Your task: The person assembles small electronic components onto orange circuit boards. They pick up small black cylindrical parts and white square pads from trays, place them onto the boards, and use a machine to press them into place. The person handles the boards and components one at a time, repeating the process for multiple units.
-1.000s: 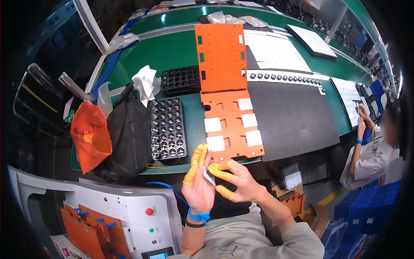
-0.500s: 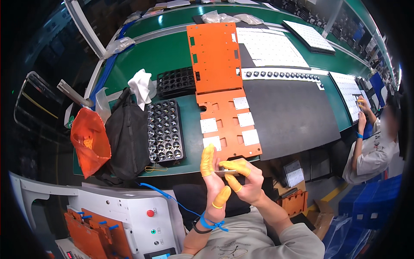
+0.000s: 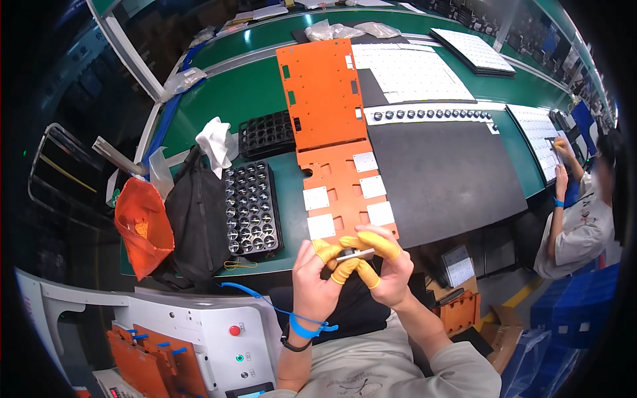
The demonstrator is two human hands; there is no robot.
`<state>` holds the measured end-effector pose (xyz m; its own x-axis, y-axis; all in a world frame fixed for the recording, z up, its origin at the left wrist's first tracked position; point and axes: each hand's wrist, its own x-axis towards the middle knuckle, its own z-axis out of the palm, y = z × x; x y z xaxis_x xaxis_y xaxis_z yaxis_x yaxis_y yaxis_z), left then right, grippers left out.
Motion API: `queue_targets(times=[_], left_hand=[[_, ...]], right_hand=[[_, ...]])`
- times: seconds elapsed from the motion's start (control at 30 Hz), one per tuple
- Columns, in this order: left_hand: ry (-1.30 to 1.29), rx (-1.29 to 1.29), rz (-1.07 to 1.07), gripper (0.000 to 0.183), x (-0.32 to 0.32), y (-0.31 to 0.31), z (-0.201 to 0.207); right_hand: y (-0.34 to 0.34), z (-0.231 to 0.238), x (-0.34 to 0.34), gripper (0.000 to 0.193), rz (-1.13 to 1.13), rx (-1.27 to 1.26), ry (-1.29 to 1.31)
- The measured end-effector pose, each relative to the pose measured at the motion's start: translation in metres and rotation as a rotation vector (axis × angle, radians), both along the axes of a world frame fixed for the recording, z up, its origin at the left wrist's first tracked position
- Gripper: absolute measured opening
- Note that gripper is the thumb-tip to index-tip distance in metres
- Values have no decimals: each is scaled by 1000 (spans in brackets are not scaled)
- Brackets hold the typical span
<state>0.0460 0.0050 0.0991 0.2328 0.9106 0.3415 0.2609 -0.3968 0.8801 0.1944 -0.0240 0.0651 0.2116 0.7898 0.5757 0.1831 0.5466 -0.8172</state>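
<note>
Just in front of the bench edge, both hands come together around a thin white plate, seen nearly edge-on, with a small black round part at its upper face. My left hand pinches the left end with yellow-covered fingertips. At the other end, the yellow-covered fingers of my right hand close on the plate. Beyond them lies an orange fixture with several white square plates in its recesses; its orange lid is folded open away from me.
Left of the fixture stands a black tray of round lens-like parts, with another black tray behind. A black bag and orange pouch sit farther left. At right are a dark mat and a co-worker.
My left hand has come down from beside the fixture's nearest left plate and closed its fingers on the held piece. The plate has tilted in my right hand; the view has shifted slightly.
</note>
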Motion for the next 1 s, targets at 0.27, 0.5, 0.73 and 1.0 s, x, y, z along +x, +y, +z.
queue_targets(times=[0.27,0.5,0.73,1.0], left_hand=[[533,260,414,34,5,87,29],[812,-31,421,27,17,155,3],[924,-80,378,23,27,173,-19],[1029,-135,291,30,29,175,-29]], right_hand=[[24,-24,5,60,-92,-128,-325],[26,-30,-3,68,-185,-111,-540],[27,-30,0,69,-136,-139,-519],[26,-33,1,70,-108,-137,-506]])
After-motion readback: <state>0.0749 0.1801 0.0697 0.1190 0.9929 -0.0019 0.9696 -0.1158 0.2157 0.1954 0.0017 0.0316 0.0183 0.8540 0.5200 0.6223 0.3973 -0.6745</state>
